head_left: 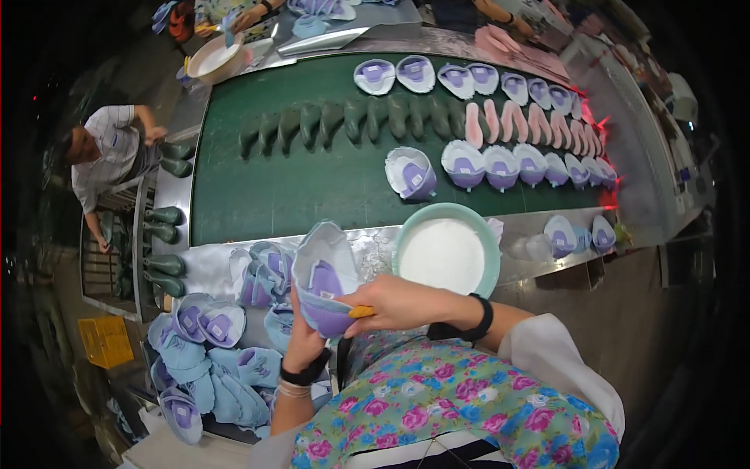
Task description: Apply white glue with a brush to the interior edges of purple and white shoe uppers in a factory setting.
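In front of my body I hold up a shoe upper (322, 262), pale blue-white with a purple heel and lining, its opening tilted toward me. My left hand (301, 341) grips its near left side, fingers mostly behind it. Closed around a short orange brush handle (362, 311) is my right hand (402, 303), pressed against the upper's purple heel; the bristles are hidden. Just beyond my right wrist stands a mint-green bowl (491, 254) of white liquid. Several loose blue and purple uppers (234, 383) are heaped to the left of my left hand.
Ahead lies a green conveyor belt (297, 195) bearing rows of dark green shoe lasts (310, 123), pink insoles (512, 123) and more uppers (467, 168). A person (113, 148) stands at left beside a metal rack (142, 250). Across the belt, another person's hand (251, 16) is near a bowl (215, 62).
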Motion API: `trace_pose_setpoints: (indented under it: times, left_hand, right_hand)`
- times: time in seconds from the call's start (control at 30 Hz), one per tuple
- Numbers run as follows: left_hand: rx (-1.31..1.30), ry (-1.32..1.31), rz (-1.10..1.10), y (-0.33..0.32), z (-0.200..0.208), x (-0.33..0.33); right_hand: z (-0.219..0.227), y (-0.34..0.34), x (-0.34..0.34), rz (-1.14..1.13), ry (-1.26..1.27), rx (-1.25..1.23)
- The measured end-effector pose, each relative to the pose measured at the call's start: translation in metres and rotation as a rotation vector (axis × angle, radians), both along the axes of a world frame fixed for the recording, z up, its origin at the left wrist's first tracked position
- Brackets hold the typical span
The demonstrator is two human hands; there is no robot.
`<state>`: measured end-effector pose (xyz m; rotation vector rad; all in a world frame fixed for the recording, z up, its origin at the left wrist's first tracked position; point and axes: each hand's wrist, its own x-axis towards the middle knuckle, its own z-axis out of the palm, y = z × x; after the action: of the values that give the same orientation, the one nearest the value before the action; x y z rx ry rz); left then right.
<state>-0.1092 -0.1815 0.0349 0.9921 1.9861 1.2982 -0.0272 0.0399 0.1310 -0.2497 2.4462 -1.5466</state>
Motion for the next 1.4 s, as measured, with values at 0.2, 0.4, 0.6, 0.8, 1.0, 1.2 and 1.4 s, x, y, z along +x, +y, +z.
trace_pose_setpoints:
  times: [0.2, 0.4, 0.6, 0.8, 1.0, 1.2, 1.4]
  left_hand:
    - [0.199, -0.371, 0.165, 0.060, 0.011, 0.027]
    - [-0.242, -0.736, -0.364, 0.010, -0.006, 0.053]
    - [-0.234, -1.137, -0.060, 0.023, -0.006, 0.059]
    - [-0.010, -1.295, 0.304, 0.060, -0.045, 0.090]
    - [0.024, -1.356, 0.330, 0.088, -0.071, 0.094]
    - [-0.047, -1.357, 0.181, 0.125, -0.061, 0.101]
    - [0.050, -1.331, 0.078, 0.127, -0.046, 0.097]
  right_hand:
    - [-0.002, 0.046, 0.074, -0.469, 0.117, -0.076]
    - [-0.110, 0.128, 0.165, -1.178, -0.260, 0.446]
    - [-0.174, 0.128, 0.176, -1.190, -0.078, 0.262]
    - [-0.244, 0.130, 0.183, -1.138, -0.077, 0.353]
    - [-0.169, 0.132, 0.178, -1.221, -0.026, 0.128]
    - [-0.084, 0.120, 0.163, -0.989, -0.034, -0.407]
    - [-0.102, 0.131, 0.191, -1.189, -0.024, -0.156]
